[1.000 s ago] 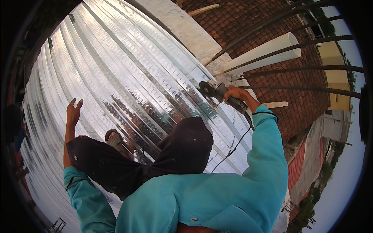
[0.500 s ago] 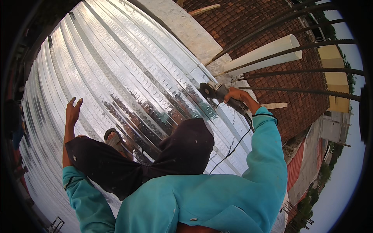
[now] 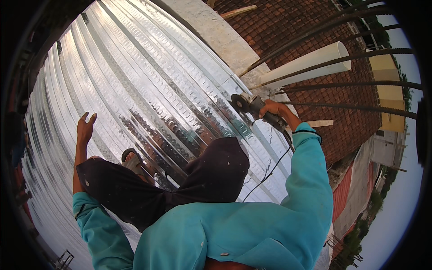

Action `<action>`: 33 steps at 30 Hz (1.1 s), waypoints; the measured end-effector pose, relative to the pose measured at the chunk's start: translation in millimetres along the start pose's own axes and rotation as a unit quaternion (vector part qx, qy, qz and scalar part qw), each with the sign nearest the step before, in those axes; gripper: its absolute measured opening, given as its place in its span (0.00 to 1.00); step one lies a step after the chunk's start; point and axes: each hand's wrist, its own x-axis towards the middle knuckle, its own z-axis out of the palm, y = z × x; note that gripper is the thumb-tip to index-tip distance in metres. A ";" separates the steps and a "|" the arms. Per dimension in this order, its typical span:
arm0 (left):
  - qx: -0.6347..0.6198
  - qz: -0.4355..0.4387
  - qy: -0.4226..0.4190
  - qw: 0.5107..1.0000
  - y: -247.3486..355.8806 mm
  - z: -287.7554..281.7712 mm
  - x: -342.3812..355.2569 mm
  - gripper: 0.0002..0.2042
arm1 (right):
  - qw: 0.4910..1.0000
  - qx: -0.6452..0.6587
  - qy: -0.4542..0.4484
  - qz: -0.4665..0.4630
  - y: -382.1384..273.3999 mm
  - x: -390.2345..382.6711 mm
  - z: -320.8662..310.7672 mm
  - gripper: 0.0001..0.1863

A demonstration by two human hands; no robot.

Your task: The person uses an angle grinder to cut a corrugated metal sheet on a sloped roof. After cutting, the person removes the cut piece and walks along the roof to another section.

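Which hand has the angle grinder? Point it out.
The right hand: it is wrapped around the angle grinder, whereas the left hand, seen against the ribbed metal sheeting, holds nothing.

Several ribbed rebar rods [image 3: 382, 83] are fanning out to right from near concrete ledge [image 3: 216, 33]. White pipe [image 3: 310, 62] is extending among them, open end facing right, one rod passing in front. Brown tile roof [image 3: 351, 128] is spreading behind. Wooden strip [image 3: 238, 11] is slanting near top edge; shorter pale board [image 3: 320, 123] is showing against tiles lower down. Yellow building [image 3: 388, 67] is standing farther right, grey building [image 3: 386, 150] below it in view. Red corrugated sheet [image 3: 343, 195] is showing lower; green trees [image 3: 355, 243] are edging sky [image 3: 396, 207].
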 end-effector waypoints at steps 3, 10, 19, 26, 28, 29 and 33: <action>-0.001 0.001 0.001 1.000 -1.7 0.3 0.5 0.38 | 1.000 0.003 0.002 0.012 -1.4 -0.9 -0.7 0.28; 0.000 0.000 -0.006 1.000 -4.3 1.2 1.4 0.38 | 1.000 0.007 0.013 -0.002 11.3 3.0 2.3 0.25; 0.007 0.002 -0.002 1.000 -9.1 2.2 5.7 0.39 | 0.999 0.027 0.019 -0.002 -11.7 -8.1 5.8 0.25; -0.002 0.000 -0.006 1.000 -3.0 3.1 5.6 0.39 | 1.000 -0.007 0.008 0.009 18.1 28.3 -7.3 0.35; -0.004 -0.008 -0.006 1.000 -3.8 1.0 1.9 0.39 | 1.000 -0.005 -0.010 0.020 8.7 28.4 -6.9 0.41; -0.006 -0.012 -0.006 1.000 -3.9 0.0 0.6 0.39 | 1.000 -0.005 -0.007 0.017 5.5 26.5 -6.6 0.41; -0.006 -0.011 -0.007 1.000 -6.0 -0.3 1.0 0.38 | 0.999 -0.010 -0.020 0.028 -5.0 21.0 -5.1 0.43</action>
